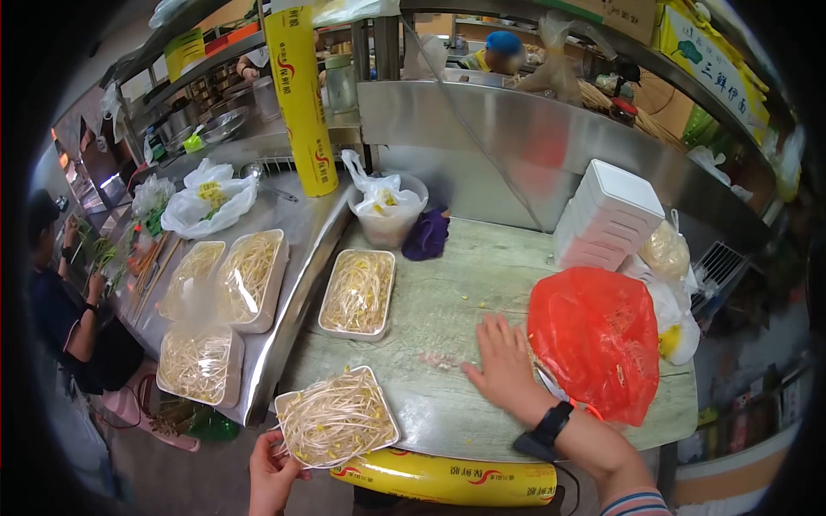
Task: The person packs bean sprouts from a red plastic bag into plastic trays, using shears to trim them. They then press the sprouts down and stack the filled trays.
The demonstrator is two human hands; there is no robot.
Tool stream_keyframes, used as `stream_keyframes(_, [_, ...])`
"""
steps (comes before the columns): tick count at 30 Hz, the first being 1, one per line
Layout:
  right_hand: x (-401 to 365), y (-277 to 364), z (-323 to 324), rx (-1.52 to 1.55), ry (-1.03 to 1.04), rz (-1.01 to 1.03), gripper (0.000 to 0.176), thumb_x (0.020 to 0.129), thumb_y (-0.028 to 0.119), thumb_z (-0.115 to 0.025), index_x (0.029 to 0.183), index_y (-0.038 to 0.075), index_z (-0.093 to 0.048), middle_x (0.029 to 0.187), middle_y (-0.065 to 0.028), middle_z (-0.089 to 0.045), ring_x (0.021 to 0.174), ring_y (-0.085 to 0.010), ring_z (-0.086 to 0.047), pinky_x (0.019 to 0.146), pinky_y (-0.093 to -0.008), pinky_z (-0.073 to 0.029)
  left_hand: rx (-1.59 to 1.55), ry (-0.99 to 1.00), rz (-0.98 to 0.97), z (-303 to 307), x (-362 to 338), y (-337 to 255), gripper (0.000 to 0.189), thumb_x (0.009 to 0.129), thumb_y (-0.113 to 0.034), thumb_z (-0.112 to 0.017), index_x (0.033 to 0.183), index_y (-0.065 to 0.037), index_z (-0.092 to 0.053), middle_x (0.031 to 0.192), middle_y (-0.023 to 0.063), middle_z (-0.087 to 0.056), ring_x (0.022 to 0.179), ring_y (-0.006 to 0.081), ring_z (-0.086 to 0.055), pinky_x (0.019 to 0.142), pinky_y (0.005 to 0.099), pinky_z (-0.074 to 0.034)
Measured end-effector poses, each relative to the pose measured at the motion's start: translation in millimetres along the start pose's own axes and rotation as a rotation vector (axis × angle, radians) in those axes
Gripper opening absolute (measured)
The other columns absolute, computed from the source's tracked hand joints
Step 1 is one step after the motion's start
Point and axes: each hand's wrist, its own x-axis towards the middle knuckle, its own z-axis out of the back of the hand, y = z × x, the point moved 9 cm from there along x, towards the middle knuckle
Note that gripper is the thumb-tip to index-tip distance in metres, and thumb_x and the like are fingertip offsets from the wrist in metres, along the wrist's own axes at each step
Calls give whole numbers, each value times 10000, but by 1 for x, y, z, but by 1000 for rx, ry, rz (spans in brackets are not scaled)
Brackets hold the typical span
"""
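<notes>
My left hand (274, 469) is partly closed, thumb and fingers pinching the near corner of a shallow, round-cornered white tray (395, 430). Thin, pale sprouts (334, 420) with yellow tips lie heaped and tangled in it, just ahead of that hand. My right hand (506, 368) holds nothing, fingers extended, palm down on the smooth, streaky greenish tabletop (456, 297). Right beside it bulges a crinkled red plastic bag (594, 340); beyond that rises a blocky white stack (609, 202). A glossy yellow cylindrical roll (456, 480) lies to the right of my left hand.
</notes>
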Motion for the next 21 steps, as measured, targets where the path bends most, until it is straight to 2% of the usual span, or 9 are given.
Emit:
stream_keyframes(1, [-4, 6, 6, -2, -1, -8, 768, 981, 465, -603, 1545, -5, -379, 1635, -236, -309, 1548, -375, -231, 1252, -520, -183, 0, 5, 3, -3, 1, -1, 396, 901, 21, -661, 1260, 8, -493, 1000, 123, -735, 722, 156, -692, 564, 274, -571])
stream_keyframes(3, [-6, 66, 11, 269, -4, 308, 743, 961, 430, -637, 1524, -1, -418, 1609, -253, -339, 1532, -394, -256, 1244, -516, -210, 13, 16, 5, -8, 1, -2, 395, 901, 24, -656, 1259, 9, -491, 1005, 127, -736, 727, 159, -695, 562, 275, -572])
stream_keyframes(6, [9, 121, -7, 294, 17, 476, 703, 968, 423, -628, 1502, 5, -443, 1594, -253, -361, 1516, -396, -288, 1229, -513, -242, -22, 4, -41, -10, -2, -8, 394, 901, 26, -651, 1260, 9, -489, 1021, 132, -736, 740, 165, -700, 557, 277, -573])
stream_keyframes(10, [34, 112, -43, 305, -46, 308, 690, 975, 420, -617, 1480, -16, -444, 1568, -248, -396, 1486, -395, -336, 1213, -515, -262, -26, -20, -28, -8, -16, -17, 397, 897, 35, -640, 1262, -2, -489, 1035, 135, -734, 736, 168, -700, 546, 279, -570])
stream_keyframes(12, [39, 74, -44, 277, -56, 157, 714, 978, 428, -610, 1481, -44, -424, 1554, -253, -403, 1487, -392, -324, 1205, -522, -260, 142, 29, 82, -11, -24, -16, 382, 1014, -154, -645, 1352, 14, -585, 1257, 163, -680, 1036, 278, -693, 890, 398, -563])
stream_keyframes(13, [36, 52, -38, 254, -17, 68, 774, 978, 449, -603, 1513, -64, -381, 1560, -254, -392, 1507, -388, -293, 1220, -530, -231, 137, 39, 83, -12, -20, -11, 382, 1014, -154, -645, 1352, 14, -585, 1257, 163, -680, 1036, 278, -693, 890, 398, -563])
stream_keyframes(15, [18, 13, -24, 174, 23, -30, 786, 975, 457, -603, 1519, -63, -377, 1568, -250, -384, 1512, -382, -287, 1225, -531, -221, -43, -32, -13, -7, -9, -7, 394, 895, 36, -633, 1259, -10, -488, 1025, 132, -733, 713, 164, -693, 537, 274, -566])
stream_keyframes(20, [2, -8, 11, -51, -2, -93, 788, 968, 475, -601, 1510, -60, -397, 1585, -225, -374, 1513, -372, -289, 1229, -533, -216, -30, 50, -51, -21, 9, -16, 389, 886, 41, -620, 1250, -11, -493, 1012, 123, -733, 691, 158, -686, 537, 270, -564])
stream_keyframes(21, [11, 9, 8, 71, -37, 59, 778, 967, 474, -601, 1504, -56, -410, 1590, -220, -370, 1516, -371, -285, 1228, -535, -221, -21, 55, -51, -25, 12, -20, 389, 884, 44, -614, 1250, -11, -494, 1010, 119, -733, 688, 157, -686, 540, 271, -566])
